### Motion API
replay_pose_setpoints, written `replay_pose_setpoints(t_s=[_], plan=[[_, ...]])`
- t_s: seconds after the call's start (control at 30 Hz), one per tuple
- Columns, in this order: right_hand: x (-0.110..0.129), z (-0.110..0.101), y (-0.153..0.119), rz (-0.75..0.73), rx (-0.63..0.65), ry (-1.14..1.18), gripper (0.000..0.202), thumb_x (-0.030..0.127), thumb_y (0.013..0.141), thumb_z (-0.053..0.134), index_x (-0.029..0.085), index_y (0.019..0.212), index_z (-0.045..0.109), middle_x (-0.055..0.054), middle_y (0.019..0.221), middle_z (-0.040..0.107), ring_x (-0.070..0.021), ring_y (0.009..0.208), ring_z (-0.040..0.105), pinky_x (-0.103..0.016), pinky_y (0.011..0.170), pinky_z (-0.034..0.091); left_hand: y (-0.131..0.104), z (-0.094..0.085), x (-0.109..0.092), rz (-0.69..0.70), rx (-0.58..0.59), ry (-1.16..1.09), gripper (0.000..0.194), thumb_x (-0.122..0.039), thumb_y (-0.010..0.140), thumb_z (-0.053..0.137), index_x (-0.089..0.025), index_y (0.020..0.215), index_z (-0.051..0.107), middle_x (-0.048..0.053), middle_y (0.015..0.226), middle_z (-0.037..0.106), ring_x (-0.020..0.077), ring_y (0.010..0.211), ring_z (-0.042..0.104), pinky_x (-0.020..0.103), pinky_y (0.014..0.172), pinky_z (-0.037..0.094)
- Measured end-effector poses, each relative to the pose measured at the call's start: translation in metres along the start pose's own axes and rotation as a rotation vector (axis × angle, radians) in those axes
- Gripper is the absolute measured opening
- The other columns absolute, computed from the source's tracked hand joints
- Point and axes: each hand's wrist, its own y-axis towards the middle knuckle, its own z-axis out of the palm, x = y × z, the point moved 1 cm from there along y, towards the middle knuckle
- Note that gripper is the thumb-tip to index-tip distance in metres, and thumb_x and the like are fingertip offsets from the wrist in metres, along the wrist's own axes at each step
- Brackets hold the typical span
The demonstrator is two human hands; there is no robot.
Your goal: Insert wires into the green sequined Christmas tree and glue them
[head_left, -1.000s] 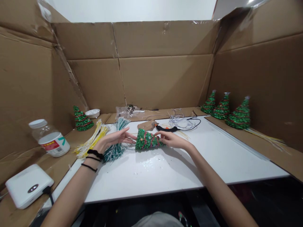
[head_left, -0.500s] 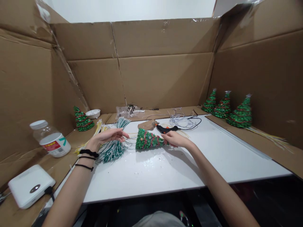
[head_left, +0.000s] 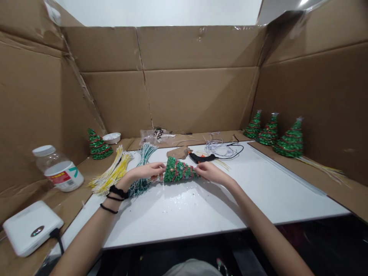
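Tree (head_left: pixel 180 171) lay sideways on the white board (head_left: pixel 178 220), at 6 o'clock from the head view's centre, the right hand (head_left: pixel 212 172) pinching its narrow 3 o'clock end. The left hand (head_left: pixel 148 171) was at its 9 o'clock base, whether gripping could not be told; a black glue gun (head_left: pixel 202 158) lay toward 2 o'clock

The tree (head_left: pixel 179 170) was a small cone, green and glittering over its surface, with reddish bands going across it and one orange-gold spot near its wide end; it was not upright but lay on its side, its wide base toward the left and its narrow part toward the right; the tip was hidden; it was over the white board (head_left: pixel 172 222), but whether it touched this board could not be told.
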Motion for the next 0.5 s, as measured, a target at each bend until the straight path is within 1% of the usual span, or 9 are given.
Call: replay_pose_setpoints(t_s=[0.03, 0.1, 0.17, 0.23, 0.3, 0.33, 0.4, 0.43, 0.5], plan=[[0.0, 0.001, 0.0, -0.005, -0.013, -0.009, 0.036, 0.038, 0.084, 0.036, 0.019, 0.053, 0.037, 0.003, 0.046, 0.042, -0.0094, 0.043, 0.036, -0.024, 0.045, 0.021, 0.003, 0.005, -0.001, 0.015, 0.005, 0.028, 0.028, -0.04, 0.078, 0.05, -0.016, 0.091, 0.057, 0.0, 0.074, 0.058, 0.0117, 0.057, 0.046, 0.022, 0.054, 0.038], [0.0, 0.002, -0.001, -0.015, -0.069, -0.045, 0.033, 0.036, 0.084, 0.037, 0.018, 0.056, 0.04, 0.002, 0.05, 0.046, -0.0102, 0.046, 0.039, -0.023, 0.047, 0.022, 0.008, 0.013, 0.0, 0.049, -0.028, 0.072, 0.03, -0.038, 0.08, 0.046, -0.015, 0.096, 0.058, 0.001, 0.075, 0.06, 0.0143, 0.061, 0.05, 0.024, 0.059, 0.041], [-0.001, 0.004, -0.001, -0.022, -0.145, -0.103, 0.027, 0.032, 0.083, 0.04, 0.018, 0.061, 0.044, 0.001, 0.056, 0.051, -0.0111, 0.05, 0.042, -0.023, 0.048, 0.022, 0.014, 0.018, 0.002, 0.124, -0.083, 0.087, 0.031, -0.035, 0.08, 0.045, -0.016, 0.099, 0.06, 0.004, 0.084, 0.064, 0.0184, 0.078, 0.055, 0.025, 0.072, 0.043], [-0.001, 0.008, 0.0, -0.02, -0.211, -0.157, 0.021, 0.029, 0.083, 0.042, 0.018, 0.065, 0.046, 0.0, 0.061, 0.054, -0.0116, 0.053, 0.044, -0.023, 0.05, 0.022, 0.019, 0.021, 0.005, 0.213, -0.104, 0.07, 0.03, -0.032, 0.08, 0.045, -0.016, 0.1, 0.061, 0.005, 0.097, 0.066, 0.0207, 0.096, 0.054, 0.026, 0.087, 0.04], [-0.001, 0.013, 0.001, -0.011, -0.266, -0.194, 0.02, 0.027, 0.084, 0.042, 0.019, 0.066, 0.046, 0.0, 0.06, 0.054, -0.0118, 0.053, 0.044, -0.023, 0.05, 0.021, 0.023, 0.022, 0.008, 0.259, -0.106, 0.04, 0.029, -0.031, 0.079, 0.046, -0.017, 0.098, 0.063, 0.005, 0.103, 0.066, 0.0208, 0.101, 0.053, 0.027, 0.092, 0.037], [-0.002, 0.016, 0.001, -0.008, -0.293, -0.209, 0.021, 0.027, 0.084, 0.041, 0.019, 0.065, 0.045, 0.0, 0.059, 0.053, -0.0119, 0.052, 0.043, -0.024, 0.05, 0.02, 0.025, 0.022, 0.009, 0.268, -0.108, 0.024, 0.029, -0.031, 0.079, 0.047, -0.016, 0.097, 0.064, 0.005, 0.102, 0.066, 0.0205, 0.099, 0.054, 0.028, 0.091, 0.038], [-0.003, 0.022, 0.003, -0.001, -0.345, -0.236, 0.022, 0.027, 0.086, 0.04, 0.019, 0.066, 0.045, 0.0, 0.058, 0.051, -0.0122, 0.052, 0.043, -0.024, 0.05, 0.019, 0.028, 0.023, 0.013, 0.276, -0.127, -0.008, 0.029, -0.031, 0.079, 0.047, -0.016, 0.095, 0.064, 0.004, 0.099, 0.066, 0.0195, 0.092, 0.056, 0.027, 0.084, 0.042], [-0.004, 0.025, 0.004, 0.003, -0.37, -0.246, 0.022, 0.027, 0.087, 0.04, 0.019, 0.067, 0.045, 0.0, 0.058, 0.051, -0.0125, 0.052, 0.043, -0.024, 0.05, 0.019, 0.03, 0.023, 0.014, 0.272, -0.141, -0.024, 0.028, -0.031, 0.078, 0.047, -0.015, 0.093, 0.065, 0.004, 0.095, 0.066, 0.0186, 0.086, 0.056, 0.026, 0.078, 0.043], [-0.007, 0.028, 0.006, 0.014, -0.421, -0.249, 0.022, 0.027, 0.088, 0.039, 0.02, 0.069, 0.045, 0.0, 0.058, 0.051, -0.0131, 0.052, 0.044, -0.024, 0.05, 0.019, 0.032, 0.024, 0.017, 0.23, -0.159, -0.057, 0.026, -0.031, 0.077, 0.047, -0.013, 0.088, 0.064, 0.003, 0.082, 0.065, 0.0156, 0.069, 0.054, 0.024, 0.063, 0.042]])
